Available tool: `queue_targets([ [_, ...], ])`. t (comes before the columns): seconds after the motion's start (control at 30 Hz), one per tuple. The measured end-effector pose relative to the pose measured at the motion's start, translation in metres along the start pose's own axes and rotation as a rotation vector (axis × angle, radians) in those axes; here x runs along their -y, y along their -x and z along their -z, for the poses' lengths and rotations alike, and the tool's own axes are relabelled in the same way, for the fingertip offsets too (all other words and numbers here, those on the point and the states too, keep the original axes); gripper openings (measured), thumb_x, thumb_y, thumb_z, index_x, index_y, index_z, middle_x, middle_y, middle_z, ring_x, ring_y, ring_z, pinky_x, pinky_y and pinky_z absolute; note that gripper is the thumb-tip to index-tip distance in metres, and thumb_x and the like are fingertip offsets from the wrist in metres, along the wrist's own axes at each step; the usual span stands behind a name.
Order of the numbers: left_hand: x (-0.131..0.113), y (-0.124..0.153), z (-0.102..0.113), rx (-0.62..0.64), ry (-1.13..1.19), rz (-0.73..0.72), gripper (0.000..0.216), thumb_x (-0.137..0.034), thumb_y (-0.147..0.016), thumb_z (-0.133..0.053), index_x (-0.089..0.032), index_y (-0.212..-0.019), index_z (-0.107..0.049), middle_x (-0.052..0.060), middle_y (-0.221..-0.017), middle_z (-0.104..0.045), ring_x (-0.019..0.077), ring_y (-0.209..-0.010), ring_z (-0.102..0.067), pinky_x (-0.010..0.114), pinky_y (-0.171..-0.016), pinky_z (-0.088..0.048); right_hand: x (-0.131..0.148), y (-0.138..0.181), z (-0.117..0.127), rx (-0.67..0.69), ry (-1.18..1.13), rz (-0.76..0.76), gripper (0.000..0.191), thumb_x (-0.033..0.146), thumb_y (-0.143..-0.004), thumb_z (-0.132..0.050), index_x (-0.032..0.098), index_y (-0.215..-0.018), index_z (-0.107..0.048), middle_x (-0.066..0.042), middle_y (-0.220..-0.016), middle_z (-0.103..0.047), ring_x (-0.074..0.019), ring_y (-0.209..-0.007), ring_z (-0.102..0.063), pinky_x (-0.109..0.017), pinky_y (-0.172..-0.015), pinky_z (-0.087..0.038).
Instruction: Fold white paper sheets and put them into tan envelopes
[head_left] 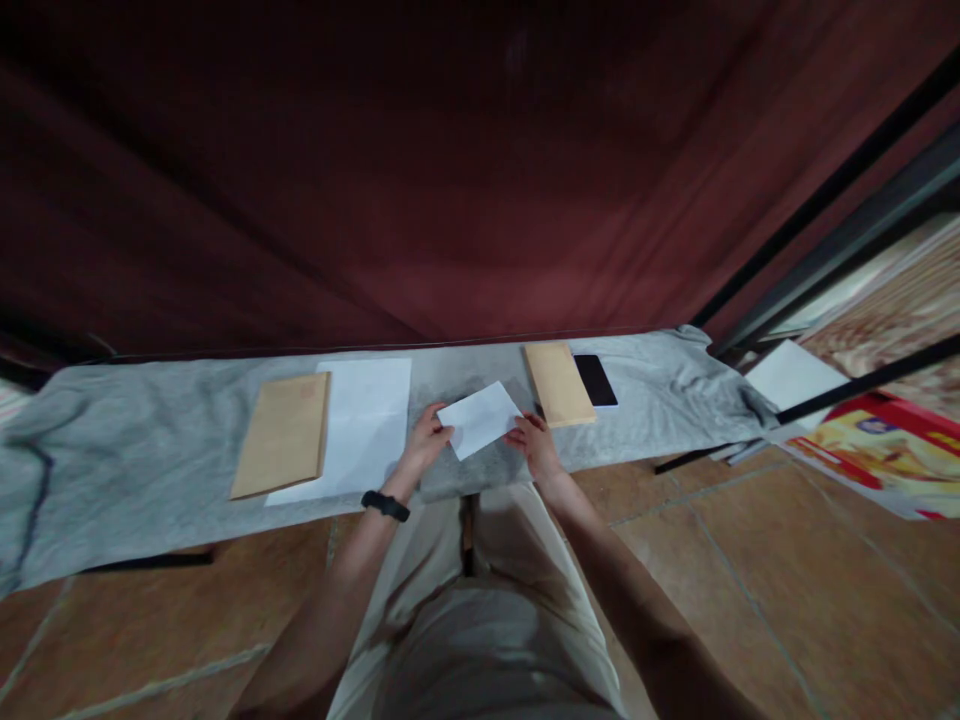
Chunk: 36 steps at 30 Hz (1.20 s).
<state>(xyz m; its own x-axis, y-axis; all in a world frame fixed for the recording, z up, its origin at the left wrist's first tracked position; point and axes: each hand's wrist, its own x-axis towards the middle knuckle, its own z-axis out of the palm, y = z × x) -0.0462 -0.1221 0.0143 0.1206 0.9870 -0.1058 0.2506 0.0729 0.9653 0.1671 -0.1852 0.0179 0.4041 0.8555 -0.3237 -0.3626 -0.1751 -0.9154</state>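
Note:
Between my two hands is a small white rectangle of paper [480, 418], tilted, its right end higher than its left. My left hand [429, 438], with a dark band on the wrist, pinches its left end. At the right end, the fingers of my right hand [534, 440] close on its edge. Just beyond my right hand lies a narrow brown envelope [559, 385], with a dark-screened phone [596, 380] beside it. Left of my left hand, a larger brown envelope [283, 435] partly covers white paper sheets [369, 415].
A grey cloth [660, 400] covers the long narrow surface. Behind it hangs a dark red curtain [480, 200]. To the right are black metal bars [832, 190] and a red and yellow printed box [885, 450]. Brown floor tiles [720, 560] show below.

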Motion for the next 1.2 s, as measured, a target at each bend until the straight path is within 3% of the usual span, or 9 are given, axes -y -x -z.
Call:
queue_targets([
  [0.1,-0.005,-0.018,0.004,-0.071,-0.184,-0.115,0.042,-0.022,-0.08,-0.066,-0.019,-0.121,-0.068,0.009,-0.114,-0.07,0.0218,-0.089,-0.069,0.037,-0.081,-0.059,-0.006,-0.003,0.002,-0.012,0.12,0.02,0.024,0.042,-0.078,-0.066,0.023,-0.087,-0.053,0.002,-0.067,-0.065,-0.0165,-0.06,-0.068,-0.032,-0.062,-0.062],
  [0.3,-0.01,-0.033,-0.004,-0.086,-0.43,-0.126,0.071,-0.016,-0.083,-0.059,-0.011,-0.152,-0.04,0.002,-0.085,-0.072,0.0187,-0.076,-0.068,0.034,-0.082,-0.056,-0.014,-0.007,0.0,-0.017,0.371,0.065,0.02,0.034,-0.086,-0.057,0.02,-0.1,-0.059,0.002,-0.069,-0.064,-0.017,-0.061,-0.064,-0.03,-0.061,-0.057],
  [0.4,-0.008,-0.033,-0.009,-0.098,-0.51,-0.125,0.071,-0.015,-0.086,-0.057,-0.012,-0.154,-0.038,0.005,-0.089,-0.074,0.0206,-0.082,-0.07,0.033,-0.084,-0.055,-0.01,-0.004,0.003,-0.041,0.665,0.197,0.027,0.024,-0.09,-0.052,0.018,-0.115,-0.061,-0.007,-0.094,-0.07,-0.0212,-0.086,-0.068,-0.034,-0.08,-0.057],
  [0.53,-0.003,-0.035,-0.012,-0.097,-0.582,-0.122,0.068,-0.016,-0.089,-0.055,-0.013,-0.155,-0.038,0.008,-0.098,-0.075,0.0234,-0.089,-0.071,0.035,-0.087,-0.055,-0.008,0.001,0.001,-0.068,1.323,0.57,0.04,0.019,-0.096,-0.047,0.013,-0.136,-0.055,-0.018,-0.131,-0.061,-0.0284,-0.121,-0.058,-0.042,-0.104,-0.048],
  [0.7,0.0,-0.035,-0.015,-0.095,-0.618,-0.105,0.069,-0.017,-0.091,-0.053,-0.012,-0.157,-0.033,0.009,-0.099,-0.076,0.0249,-0.089,-0.072,0.037,-0.086,-0.056,-0.017,-0.007,-0.015,0.09,1.369,0.802,0.045,0.022,-0.103,-0.038,0.013,-0.145,-0.052,-0.016,-0.156,-0.046,-0.0272,-0.145,-0.04,-0.046,-0.117,-0.036],
  [0.83,-0.004,-0.028,-0.021,-0.13,-0.691,-0.114,0.066,-0.016,-0.093,-0.049,-0.013,-0.157,-0.033,0.014,-0.118,-0.073,0.0271,-0.099,-0.071,0.039,-0.092,-0.055,-0.029,-0.015,-0.025,0.173,1.468,0.788,0.048,0.028,-0.106,-0.038,0.013,-0.15,-0.048,-0.015,-0.16,-0.042,-0.0271,-0.149,-0.036,-0.048,-0.121,-0.029],
  [1.0,-0.004,-0.015,-0.033,-0.194,-0.797,-0.245,0.056,-0.015,-0.096,-0.041,-0.012,-0.152,-0.043,0.019,-0.143,-0.058,0.0309,-0.132,-0.056,0.047,-0.113,-0.043,-0.038,-0.016,-0.027,0.157,1.548,0.748,0.05,0.032,-0.107,-0.036,0.014,-0.154,-0.045,-0.016,-0.16,-0.041,-0.0271,-0.15,-0.037,-0.05,-0.121,-0.028],
  [1.2,0.007,0.008,-0.065,0.021,-0.804,-0.446,0.056,-0.037,-0.104,-0.039,-0.008,-0.152,-0.042,0.02,-0.159,-0.043,0.0288,-0.153,-0.032,0.049,-0.125,-0.028,-0.036,-0.013,-0.024,0.199,1.623,0.748,0.053,0.025,-0.105,-0.036,0.015,-0.157,-0.039,-0.015,-0.163,-0.036,-0.0281,-0.151,-0.034,-0.05,-0.123,-0.025],
])
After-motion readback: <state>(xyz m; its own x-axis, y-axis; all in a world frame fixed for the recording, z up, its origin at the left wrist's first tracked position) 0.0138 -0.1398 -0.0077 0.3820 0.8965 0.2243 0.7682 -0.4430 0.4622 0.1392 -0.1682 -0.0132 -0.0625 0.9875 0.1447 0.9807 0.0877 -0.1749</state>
